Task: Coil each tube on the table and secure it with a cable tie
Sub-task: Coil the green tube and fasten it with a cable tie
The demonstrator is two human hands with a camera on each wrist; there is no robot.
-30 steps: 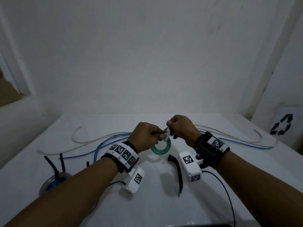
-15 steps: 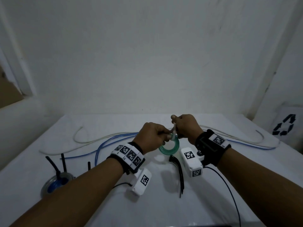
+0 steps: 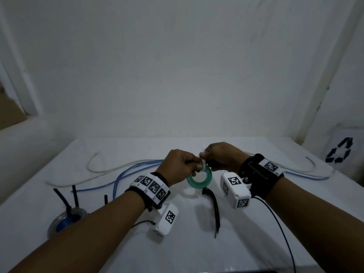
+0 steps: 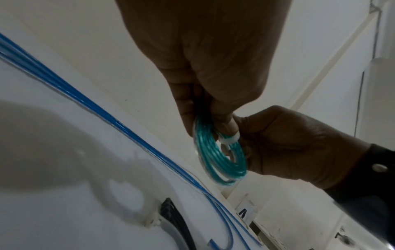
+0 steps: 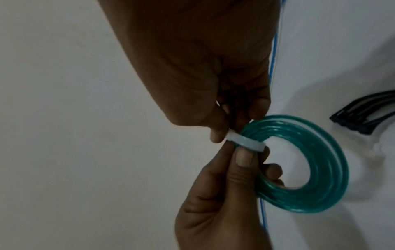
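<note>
A small coil of green tube (image 3: pixel 200 179) hangs just above the white table (image 3: pixel 197 243), and a white cable tie (image 3: pixel 204 165) is wrapped round its top. My left hand (image 3: pixel 194 167) grips the coil (image 5: pixel 320 169) where the tie crosses it, thumb against the tie (image 5: pixel 245 142) and a finger through the ring. From the other side my right hand (image 3: pixel 205 155) pinches the end of the tie. In the left wrist view the coil (image 4: pixel 220 159) hangs from my left fingers with the tie (image 4: pixel 229 139) across it. The tie's free tail is hidden.
A long blue tube (image 3: pixel 118 178) and a white tube (image 3: pixel 98 172) lie loose across the back of the table. A bundle of black cable ties (image 3: pixel 213 201) lies under my hands. A coiled blue tube with black ties (image 3: pixel 65 219) sits front left. A recycling bag (image 3: pixel 338 152) stands at the right.
Both hands keep their hold on the coil and the tie. The pair has drifted slightly to the right, and the right hand's pinch sits closer to the coil.
</note>
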